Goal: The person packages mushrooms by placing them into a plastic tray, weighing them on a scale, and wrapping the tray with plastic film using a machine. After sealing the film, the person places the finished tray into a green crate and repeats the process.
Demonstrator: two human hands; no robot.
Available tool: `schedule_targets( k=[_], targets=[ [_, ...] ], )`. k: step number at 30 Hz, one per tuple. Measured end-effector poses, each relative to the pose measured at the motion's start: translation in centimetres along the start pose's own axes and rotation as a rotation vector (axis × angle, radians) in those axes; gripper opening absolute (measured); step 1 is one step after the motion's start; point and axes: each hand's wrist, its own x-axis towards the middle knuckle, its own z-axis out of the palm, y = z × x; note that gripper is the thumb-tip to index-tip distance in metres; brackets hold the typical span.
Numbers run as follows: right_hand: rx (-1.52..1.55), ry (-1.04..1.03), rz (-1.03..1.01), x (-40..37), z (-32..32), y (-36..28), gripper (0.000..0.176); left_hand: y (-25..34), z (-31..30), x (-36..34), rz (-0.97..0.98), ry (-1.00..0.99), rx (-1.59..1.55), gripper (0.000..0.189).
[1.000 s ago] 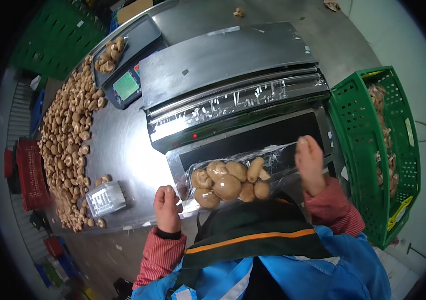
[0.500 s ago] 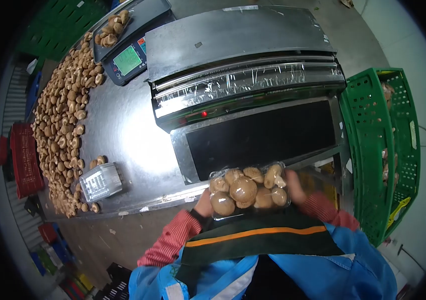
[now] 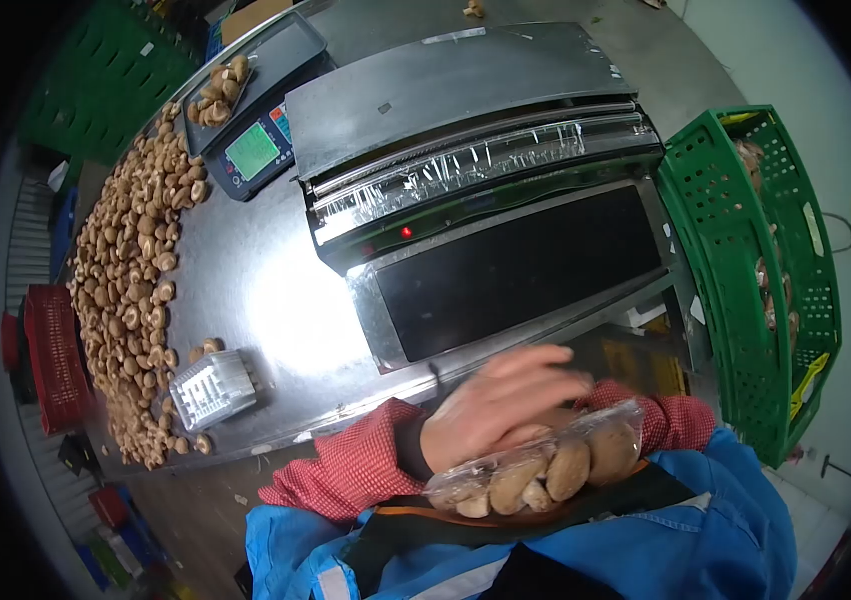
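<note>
Against the dark apron [image 3: 406, 532], a wrapped pack of mushrooms [image 3: 568, 470] lay tilted beneath the blurred left hand [image 3: 506, 402], its fingers extended, slightly apart; the right hand [image 3: 564, 414] was mostly hidden, its finger state unclear. The green crate [image 3: 731, 225] held mushrooms, as did the tray on the scale [image 3: 251, 152].

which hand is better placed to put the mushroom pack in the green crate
Probably the right: its sleeve is nearer the green crate, though that hand is mostly hidden. The left hand reaches over the pack.
</note>
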Motion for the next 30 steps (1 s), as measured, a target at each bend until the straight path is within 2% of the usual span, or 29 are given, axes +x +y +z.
schedule_targets(
  k=[2,3,5,6,7,9,11,14,17,19,20,21,22,23,24,26,27,29,30],
  targets=[
    [-0.152,0.067,0.056,-0.3,0.2,0.1,0.032,-1.0,0.7,-0.3,-0.057,-0.231,-0.313,0.034],
    [-0.261,0.134,0.123,-0.8,-0.5,0.1,0.032,-1.4,0.9,-0.9,-0.165,-0.273,-0.447,0.036],
    [-0.469,0.464,0.485,-2.8,-4.0,0.0,0.032,-1.4,1.1,-2.3,-0.381,-0.373,-0.706,0.041],
    [-0.456,0.68,0.664,-4.1,-5.6,-1.2,0.032,-1.5,1.2,-2.4,-0.425,-0.412,-0.774,0.04],
    [-0.432,0.824,0.648,-5.4,-6.3,-3.5,0.033,-1.9,1.4,-2.2,-0.459,-0.442,-0.818,0.04],
    [-0.675,0.761,0.166,-6.2,-4.9,-8.1,0.043,-2.7,1.8,-1.2,-0.516,-0.504,-0.876,0.038],
    [-1.163,0.491,-0.012,-5.2,-2.4,-9.9,0.048,-3.3,2.8,0.0,-0.569,-0.556,-0.888,0.037],
    [-0.892,0.191,0.396,-5.6,-3.9,-12.0,0.051,-4.5,4.4,2.5,-0.653,-0.623,-0.861,0.036],
    [-0.554,0.675,0.22,-12.5,-6.3,-13.0,0.043,-5.6,6.1,4.2,-0.753,-0.63,-0.775,0.034],
    [-0.845,1.088,-0.076,-19.4,-10.9,-13.1,0.034,-6.3,7.8,3.7,-0.798,-0.598,-0.689,0.03],
    [-0.807,1.386,-0.173,-22.9,-12.7,-13.8,0.029,-7.4,8.2,3.7,-0.616,-0.635,-0.492,0.03],
    [-0.641,1.527,-0.222,-26.2,-14.2,-15.5,0.032,-8.5,8.6,3.8,-0.432,-0.658,-0.299,0.029],
    [-0.439,1.634,-0.391,-30.2,-17.1,-15.0,0.035,-9.1,8.9,4.0,-0.472,-0.654,-0.195,0.032],
    [-0.196,1.786,-0.419,-32.9,-19.3,-15.5,0.038,-9.7,9.1,4.1,-0.528,-0.644,-0.186,0.032],
    [-0.112,1.836,-0.418,-36.5,-22.8,-14.4,0.05,-10.4,9.3,4.3,-0.585,-0.629,-0.176,0.032],
    [-0.026,2.027,-0.242,-43.2,-29.8,-10.7,0.064,-12.3,9.9,3.5,-0.688,-0.602,-0.153,0.035],
    [-0.042,2.183,-0.114,-44.8,-32.4,-9.3,0.062,-12.7,10.1,3.4,-0.716,-0.581,-0.169,0.036],
    [0.053,2.266,-0.068,-50.8,-39.5,-3.8,0.061,-13.1,10.6,2.6,-0.791,-0.498,-0.204,0.036],
    [-0.03,2.266,0.025,-52.3,-42.3,-2.1,0.059,-13.9,10.8,1.7,-0.812,-0.475,-0.225,0.037]
  ],
)
